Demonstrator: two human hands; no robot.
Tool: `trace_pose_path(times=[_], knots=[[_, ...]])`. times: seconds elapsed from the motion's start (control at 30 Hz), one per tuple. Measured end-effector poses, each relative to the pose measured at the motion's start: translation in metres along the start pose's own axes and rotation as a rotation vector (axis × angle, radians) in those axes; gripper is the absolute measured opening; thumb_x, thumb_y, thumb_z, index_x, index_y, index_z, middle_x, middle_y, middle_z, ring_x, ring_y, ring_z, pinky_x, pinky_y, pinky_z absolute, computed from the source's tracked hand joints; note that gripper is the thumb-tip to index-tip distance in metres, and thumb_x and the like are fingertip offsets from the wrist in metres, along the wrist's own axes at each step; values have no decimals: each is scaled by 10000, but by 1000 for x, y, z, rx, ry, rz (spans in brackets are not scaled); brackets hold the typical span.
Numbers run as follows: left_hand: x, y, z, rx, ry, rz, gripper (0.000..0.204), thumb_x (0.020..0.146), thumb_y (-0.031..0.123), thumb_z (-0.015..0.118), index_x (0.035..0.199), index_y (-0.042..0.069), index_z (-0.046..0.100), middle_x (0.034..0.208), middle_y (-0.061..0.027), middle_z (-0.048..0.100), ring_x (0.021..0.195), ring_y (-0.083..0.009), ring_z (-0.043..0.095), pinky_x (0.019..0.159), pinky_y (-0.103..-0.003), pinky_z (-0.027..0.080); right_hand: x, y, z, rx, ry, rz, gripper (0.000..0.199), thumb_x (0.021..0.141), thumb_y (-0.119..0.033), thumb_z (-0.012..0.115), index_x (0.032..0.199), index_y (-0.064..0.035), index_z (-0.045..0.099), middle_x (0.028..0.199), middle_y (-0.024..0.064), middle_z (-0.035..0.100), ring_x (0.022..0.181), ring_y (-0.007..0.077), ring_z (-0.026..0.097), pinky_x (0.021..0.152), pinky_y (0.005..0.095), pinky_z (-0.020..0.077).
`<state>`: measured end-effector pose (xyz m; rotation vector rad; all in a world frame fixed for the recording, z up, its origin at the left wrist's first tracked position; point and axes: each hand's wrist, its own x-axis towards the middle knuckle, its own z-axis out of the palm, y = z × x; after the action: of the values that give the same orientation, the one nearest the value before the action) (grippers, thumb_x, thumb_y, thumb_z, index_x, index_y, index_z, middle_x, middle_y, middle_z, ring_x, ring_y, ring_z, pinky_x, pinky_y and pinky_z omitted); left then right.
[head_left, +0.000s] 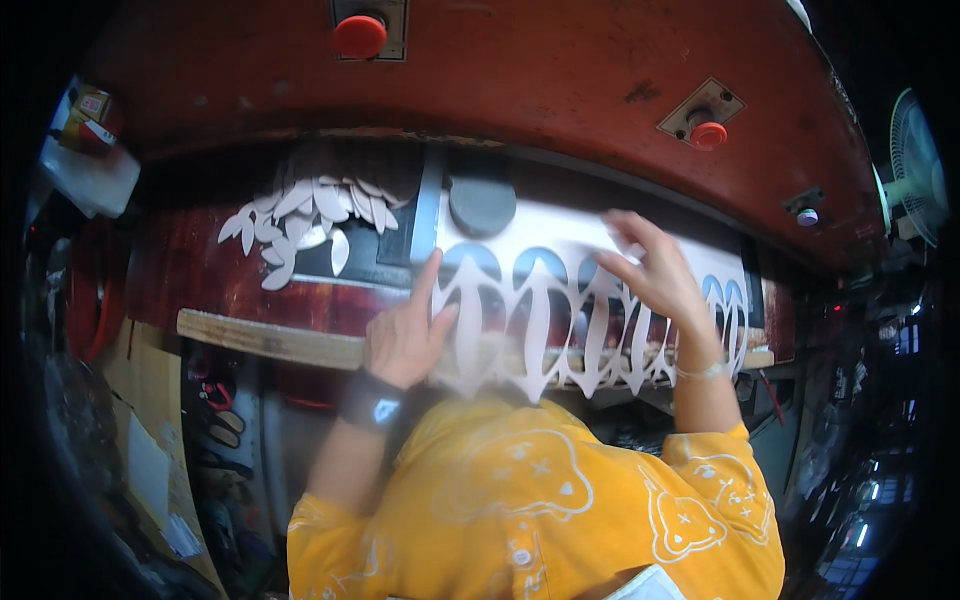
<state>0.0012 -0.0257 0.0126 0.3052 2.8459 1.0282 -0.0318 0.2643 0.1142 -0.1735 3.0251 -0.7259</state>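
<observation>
A white sheet (545,225) lies over a blue board (428,205), its near part cut through into a lattice with leaf-shaped gaps that hangs past the table's near edge. My left hand (404,335) is at the sheet's left edge, index finger stretched forward and thumb apart, with nothing gripped that I can see. Over the sheet's right half is my right hand (655,270), fingers apart and slightly blurred; whether it touches the sheet I cannot tell. A dark grey round block (482,205) rests on the sheet's far left part. Left of the board, white leaf-shaped pieces (325,205) lie in a loose heap.
A red machine body (560,70) with red push buttons (360,37) spans the far side, above the table. A wooden strip (270,338) runs along the table's near edge. At far left sits a clear plastic bag (95,175); at far right, a fan (915,170).
</observation>
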Motion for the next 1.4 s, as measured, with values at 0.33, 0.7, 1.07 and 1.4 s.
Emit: trace_pose_path(times=[0.33, 0.7, 1.07, 1.4], knots=[[7, 7, -9, -155, -96, -64, 684, 818, 193, 613, 1427, 121, 310, 646, -115, 590, 591, -335, 599, 568, -427, 471, 131, -67, 104, -3, 133, -123, 736, 607, -316, 734, 1271, -81, 518, 1375, 283, 345, 1236, 465, 361, 1051, 475, 307], [6, 6, -3, -161, -25, 26, 682, 810, 265, 637, 1408, 121, 342, 754, -165, 631, 585, -345, 601, 514, -424, 464, 115, -10, 66, -28, 132, -21, 680, 618, -257, 684, 1266, -90, 562, 1430, 250, 329, 1274, 413, 362, 1039, 446, 330], [7, 5, -7, -120, -53, 65, 687, 789, 124, 612, 1403, 18, 322, 770, -202, 639, 617, -352, 626, 561, -406, 493, 113, -22, 72, -47, 137, 27, 652, 658, -264, 697, 1267, -84, 553, 1449, 230, 303, 1278, 407, 335, 1053, 462, 304], [3, 1, 1, -206, 56, 56, 544, 800, 40, 623, 1324, 72, 480, 583, -86, 498, 466, -191, 517, 489, -291, 441, 59, 133, -14, 75, 939, 34, 516, 864, -196, 626, 1306, -4, 442, 1370, 189, 387, 1276, 316, 365, 1079, 399, 272]])
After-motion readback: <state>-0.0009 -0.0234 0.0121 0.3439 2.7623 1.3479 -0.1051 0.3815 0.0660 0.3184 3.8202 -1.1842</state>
